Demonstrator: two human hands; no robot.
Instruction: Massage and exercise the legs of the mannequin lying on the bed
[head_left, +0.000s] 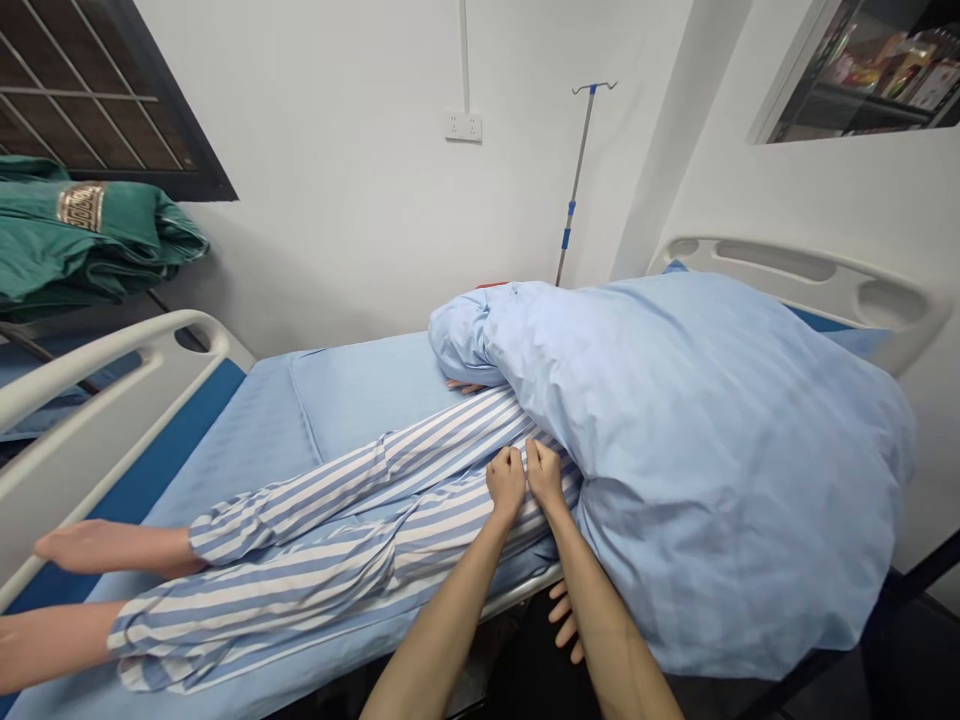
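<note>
My left hand (506,481) and my right hand (544,472) are closed into fists side by side, nearly touching. Both are at the upper leg of a figure lying on the bed, over blue-and-white striped trousers (442,520). No cloth shows bunched up in either fist; their undersides are hidden. Right beside my right hand, a light blue quilt (705,430) is heaped over the figure's upper body. Bare feet (112,548) stick out of the trouser legs at the left. Fingers of the figure's hand (566,620) hang below my right forearm, past the bed's edge.
The bed has a blue sheet (360,385), a footboard (180,350) at left and a headboard (825,262) at right. Behind it stand a drip pole (577,180) and a wall with a socket (463,127). Folded green cloth (97,245) lies at far left.
</note>
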